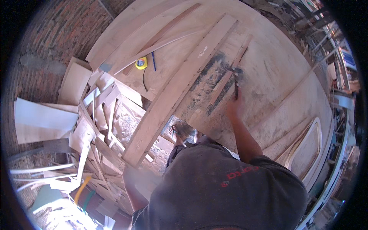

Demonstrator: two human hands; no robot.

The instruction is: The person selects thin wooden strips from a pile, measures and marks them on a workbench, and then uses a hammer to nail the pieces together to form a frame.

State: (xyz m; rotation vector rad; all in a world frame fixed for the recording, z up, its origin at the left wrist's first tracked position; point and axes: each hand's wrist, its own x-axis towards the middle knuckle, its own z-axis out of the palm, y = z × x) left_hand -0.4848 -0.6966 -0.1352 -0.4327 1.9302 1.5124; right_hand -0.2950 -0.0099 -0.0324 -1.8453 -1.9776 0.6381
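My right hand (pixel 234 107) is closed around the handle of what looks like a hammer (pixel 236 78), its dark head blurred over a narrow wooden strip (pixel 221 89). That strip lies lengthwise on the dusty wooden worktop (pixel 276 73), beside a long wide plank (pixel 180 84). The plank runs diagonally from the far side and overhangs the near left edge. At its near end is my left hand (pixel 129 174); the fingers are blurred and partly hidden, so I cannot tell whether they grip it.
A yellow tape measure (pixel 141 63) and a blue pencil-like stick (pixel 154 61) lie left of the plank, near thin curved strips (pixel 161 44). Offcuts (pixel 101 111) pile up at the left by a brick wall (pixel 50 50). A rounded wooden frame (pixel 306 147) rests at the right.
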